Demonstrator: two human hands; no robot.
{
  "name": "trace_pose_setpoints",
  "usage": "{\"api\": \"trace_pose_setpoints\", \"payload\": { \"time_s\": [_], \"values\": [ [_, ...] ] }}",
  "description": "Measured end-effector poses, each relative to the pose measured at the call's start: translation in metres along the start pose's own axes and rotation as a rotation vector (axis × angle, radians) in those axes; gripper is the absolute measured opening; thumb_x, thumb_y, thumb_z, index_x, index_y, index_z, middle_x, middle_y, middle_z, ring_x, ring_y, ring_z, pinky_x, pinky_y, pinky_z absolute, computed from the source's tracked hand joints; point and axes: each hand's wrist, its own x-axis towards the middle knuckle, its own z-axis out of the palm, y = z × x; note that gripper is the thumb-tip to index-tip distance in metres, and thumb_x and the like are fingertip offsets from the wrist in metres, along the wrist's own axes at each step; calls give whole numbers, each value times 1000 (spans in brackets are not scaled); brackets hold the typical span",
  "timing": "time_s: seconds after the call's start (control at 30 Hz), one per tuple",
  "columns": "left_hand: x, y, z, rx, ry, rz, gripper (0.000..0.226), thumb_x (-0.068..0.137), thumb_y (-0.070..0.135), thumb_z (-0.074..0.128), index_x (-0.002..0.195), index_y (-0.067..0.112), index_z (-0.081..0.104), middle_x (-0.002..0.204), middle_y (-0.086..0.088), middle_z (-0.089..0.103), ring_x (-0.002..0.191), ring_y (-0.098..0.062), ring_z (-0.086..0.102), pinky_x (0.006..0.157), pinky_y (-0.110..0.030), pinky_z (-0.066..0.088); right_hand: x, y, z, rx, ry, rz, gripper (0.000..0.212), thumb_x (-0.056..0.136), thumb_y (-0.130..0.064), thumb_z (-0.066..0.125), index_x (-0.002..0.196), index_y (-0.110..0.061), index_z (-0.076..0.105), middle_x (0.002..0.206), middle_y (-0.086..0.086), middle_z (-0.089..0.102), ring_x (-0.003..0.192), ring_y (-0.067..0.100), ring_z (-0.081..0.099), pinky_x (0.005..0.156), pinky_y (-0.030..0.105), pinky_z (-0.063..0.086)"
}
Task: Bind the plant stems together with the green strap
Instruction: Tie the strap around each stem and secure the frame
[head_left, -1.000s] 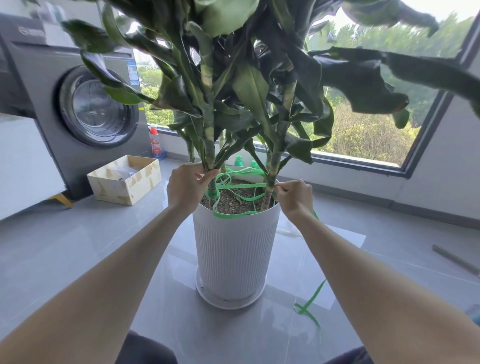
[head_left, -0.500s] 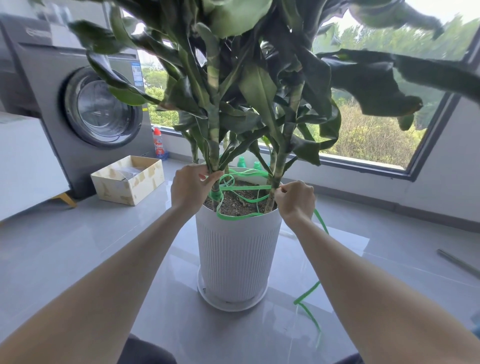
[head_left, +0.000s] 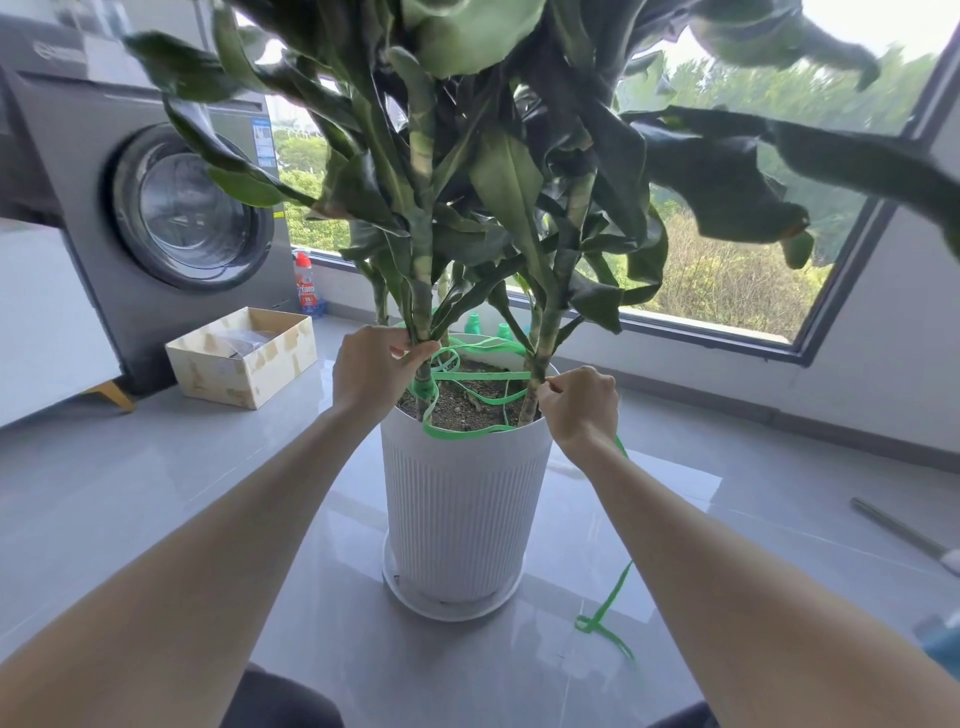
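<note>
Green strap (head_left: 480, 375): one, drawn in a band between two stems above the soil, with slack loops over the soil and along the front rim of the pot; its tail drops behind the right forearm and shows again on the floor
Hidden: the strap's run under the right forearm; the fingertips of the left hand, behind the stem; the stem tops, lost among leaves that the upper edge cuts off
Hard to make out: whether the left hand also traps the strap; the print on the bottle
Left hand (head_left: 371, 371): clasped round the left stem (head_left: 423, 306), thumb just above the strap's windings
Right hand (head_left: 582, 402): pinching the strap beside the right stem (head_left: 545, 338), close to the pot's rim
Stems: two stout ones in front; thinner ones behind, screened by leaves, number unclear
Pot (head_left: 462, 499): one, white and ribbed, standing on one saucer (head_left: 447, 605)
Green caps (head_left: 472, 323): two, just behind the pot
Further off on the left: one washing machine (head_left: 171, 208), one open cardboard box (head_left: 244, 358), one bottle (head_left: 304, 283)
</note>
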Motion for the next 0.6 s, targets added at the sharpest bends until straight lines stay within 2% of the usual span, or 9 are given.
{"api": "trace_pose_setpoints", "payload": {
  "time_s": [0.07,0.17,0.27,0.37,0.43,0.5,0.6],
  "values": [
    [0,0,0,-6,-3,2,25,81,33,72,94,12,76,86,-8,74,80,-17,67,75,-27,50,0,-1,0,-4,-2,-5,38,89,-19,62,52,-13,57,52,1,47,56,21,49,56,22,31],
    [0,0,1,-8,-4,-2,25,81,33,72,94,12,76,86,-8,74,79,-16,67,74,-24,48,1,-3,-1,-8,-25,-17,32,88,-15,60,59,-6,68,65,9,63,66,25,58,58,24,38],
    [1,-1,1,-9,-4,-15,26,81,34,71,95,12,76,87,-8,74,81,-16,67,73,-23,46,4,-1,-5,14,-76,-50,28,91,-13,59,71,-1,75,75,8,70,67,19,62,58,25,46],
    [0,0,1,-8,-4,-20,27,82,34,71,96,12,75,88,-8,74,82,-17,67,73,-23,46,3,4,-10,36,-162,-98,27,92,-13,58,76,-2,76,70,4,68,54,3,53,49,19,39],
    [-2,1,0,0,-5,-24,27,83,34,69,97,11,75,90,-8,74,82,-16,65,72,-22,44,3,5,-12,74,-240,-112,24,93,-13,57,81,-3,76,69,3,68,53,2,56,56,17,47],
    [-4,3,-2,1,-5,-29,28,84,34,68,98,11,75,93,-9,73,83,-17,64,72,-22,43,5,3,-12,127,-293,-102,21,93,-15,60,85,-3,76,75,4,72,57,3,61,66,20,53],
    [-5,4,-4,16,-29,-26,27,87,33,65,100,11,74,97,-10,73,89,-21,64,72,-23,42,9,0,-14,108,-335,-72,16,87,-20,66,84,-10,78,88,1,74,68,0,57,59,17,43]
  ]
}}
